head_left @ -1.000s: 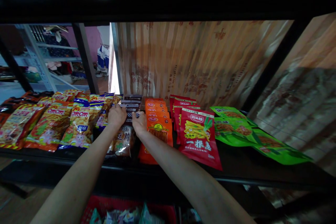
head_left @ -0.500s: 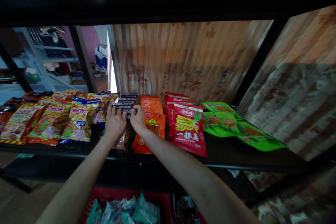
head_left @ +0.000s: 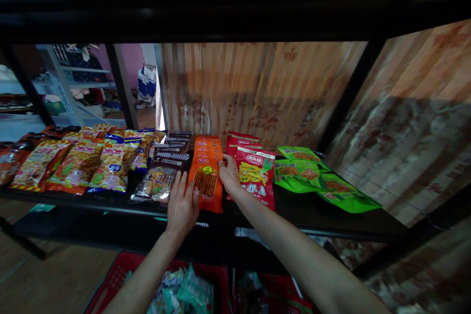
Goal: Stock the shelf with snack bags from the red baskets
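A row of orange snack packets [head_left: 206, 175] lies on a dark shelf [head_left: 294, 216], one behind another. My left hand [head_left: 183, 202] rests at the row's front left edge, between it and a row of brown packets [head_left: 159, 180], fingers stretched out and touching the front orange packet. My right hand [head_left: 228, 175] is on the right side of the orange row, fingers spread along its edge, next to a row of red packets [head_left: 254, 172]. Neither hand grips anything.
Green packets [head_left: 312, 176] lie at the right of the shelf, orange and blue puffed-snack bags [head_left: 79, 164] at the left. A wood-patterned panel [head_left: 257, 93] backs the shelf. Red baskets [head_left: 121, 274] with packets stand below. The upper shelf's dark edge [head_left: 235, 14] hangs overhead.
Both hands have left the brown packets and moved right and nearer, to the two sides of the orange row. The front brown packet now lies uncovered.
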